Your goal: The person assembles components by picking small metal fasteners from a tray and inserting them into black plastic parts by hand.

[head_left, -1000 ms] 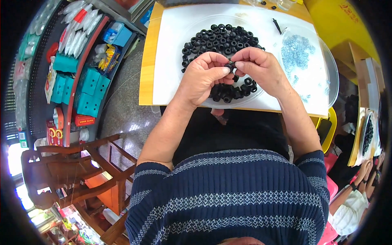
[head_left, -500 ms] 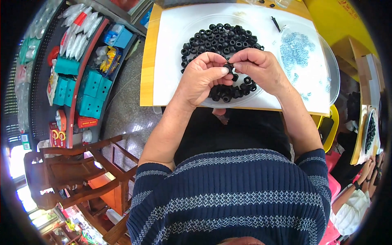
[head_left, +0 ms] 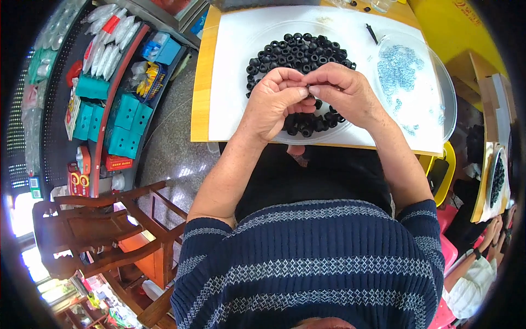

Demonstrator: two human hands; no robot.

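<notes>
Pinching a small black part (head_left: 308, 86) in the left hand (head_left: 271, 104), with thumb and forefinger closed on it; meeting it with the right hand (head_left: 350, 98), also closed in a pinch, without being able to tell what is between those fingertips. Covering most of the part with skin, exposing just a dark, shadowed bit. Holding it over a clear, shallow round tray (head_left: 262, 31).

Seeing in that tray a broad heap of black nut-like parts (head_left: 290, 55): glossy, rounded, ring-shaped, hollow through the middle, tilted at various angles. Finding, farther right, a second clear round tray (head_left: 452, 109), holding a spread of tiny pale-blue pieces (head_left: 400, 68). Noticing a slim black pointed piece (head_left: 371, 33) between the two, on a white sheet (head_left: 230, 98) over a wooden table (head_left: 203, 98).

Spotting on the shelf a light-blue bin (head_left: 167, 52) with clear wrapping inside, and just below, a dark-blue basket (head_left: 159, 82) with yellow items (head_left: 147, 79).
</notes>
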